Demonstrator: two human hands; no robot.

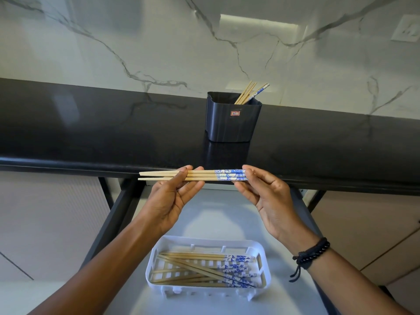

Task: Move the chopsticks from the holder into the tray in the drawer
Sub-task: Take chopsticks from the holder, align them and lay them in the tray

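Observation:
A small bundle of bamboo chopsticks (pixel 204 175) with blue-and-white patterned ends lies level between my hands, just in front of the counter edge. My left hand (pixel 169 198) pinches the plain tapered part; my right hand (pixel 266 196) pinches the patterned ends. Below them a white slotted tray (pixel 267 267) sits on the open drawer's grey floor (pixel 218 212) and holds several chopsticks (pixel 204 269), patterned ends to the right. On the counter behind stands the dark square holder (pixel 233 119), with a few chopsticks (pixel 250 93) leaning out toward the right.
The black glossy countertop (pixel 91 133) runs across the view with its rounded front edge above the drawer. A marble backsplash rises behind it, with a wall outlet (pixel 408 30) at the upper right. Dark drawer rails (pixel 118 214) flank the drawer; pale cabinet fronts lie on both sides.

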